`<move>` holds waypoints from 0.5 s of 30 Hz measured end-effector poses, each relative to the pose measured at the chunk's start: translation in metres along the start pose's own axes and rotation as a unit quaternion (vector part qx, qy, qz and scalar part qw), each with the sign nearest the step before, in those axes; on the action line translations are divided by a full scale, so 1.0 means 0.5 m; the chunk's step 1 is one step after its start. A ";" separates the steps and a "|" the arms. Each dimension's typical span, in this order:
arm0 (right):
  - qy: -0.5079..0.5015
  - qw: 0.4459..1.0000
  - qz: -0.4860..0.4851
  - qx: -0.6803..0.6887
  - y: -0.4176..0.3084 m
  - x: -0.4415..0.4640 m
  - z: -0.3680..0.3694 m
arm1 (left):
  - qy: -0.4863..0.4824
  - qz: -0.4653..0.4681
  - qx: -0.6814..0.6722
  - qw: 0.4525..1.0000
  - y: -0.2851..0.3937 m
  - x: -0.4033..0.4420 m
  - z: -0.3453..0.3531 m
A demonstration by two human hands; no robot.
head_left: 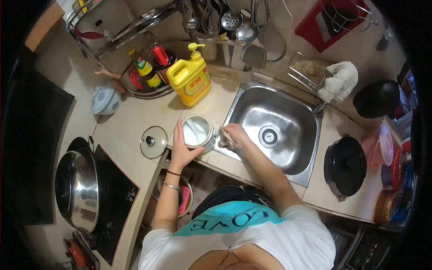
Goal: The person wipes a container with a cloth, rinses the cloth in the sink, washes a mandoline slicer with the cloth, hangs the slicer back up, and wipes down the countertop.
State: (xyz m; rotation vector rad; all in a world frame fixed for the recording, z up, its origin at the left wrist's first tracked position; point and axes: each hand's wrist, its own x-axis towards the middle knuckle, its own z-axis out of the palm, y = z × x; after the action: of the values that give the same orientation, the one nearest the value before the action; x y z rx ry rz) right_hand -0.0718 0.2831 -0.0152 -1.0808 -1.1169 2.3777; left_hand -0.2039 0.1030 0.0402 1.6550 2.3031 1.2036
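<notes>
A round, light-coloured pot [209, 148] stands on the counter left of the sink, with something white and a pale spoon-like piece [196, 129] inside. My left hand [182, 148] holds its left side, fingers along the wall and thumb at the front. Bunched in my right hand [237, 136] is a greyish cloth [226, 140], close to the pot's right side by the sink edge. Whether the cloth touches the pot I cannot tell. A glass lid [153, 150] with a black knob lies to the left of the pot.
Right of the pot is a steel sink [292, 153]. Behind stands a yellow pump jug [191, 83], beside a rack of bottles [144, 67]. A black lidded pan [345, 166] sits at right; a steel wok [83, 191] rests on the hob at left.
</notes>
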 end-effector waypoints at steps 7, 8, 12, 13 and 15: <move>-0.080 0.986 -0.136 -0.049 0.000 -0.022 0.012 | 0.009 0.001 0.013 1.000 0.002 -0.003 0.005; -0.083 0.972 -0.198 -0.091 0.015 -0.012 0.021 | 0.012 0.001 0.015 1.000 0.005 -0.003 0.006; -0.008 0.951 -0.234 -0.204 0.007 -0.004 0.038 | 0.043 -0.036 0.026 0.998 0.015 -0.007 0.021; 0.007 0.956 -0.223 -0.191 -0.005 -0.011 0.048 | 0.056 -0.037 0.031 0.997 0.014 -0.008 0.027; 0.035 0.989 -0.108 -0.095 0.015 0.021 0.033 | 0.076 -0.041 0.039 0.996 0.019 -0.012 0.038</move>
State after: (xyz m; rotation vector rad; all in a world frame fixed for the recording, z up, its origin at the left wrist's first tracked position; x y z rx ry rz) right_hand -0.0906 0.2750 -0.0193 -1.0354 -1.3815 2.0847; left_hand -0.1853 0.1096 0.0307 1.5245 2.5119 1.2785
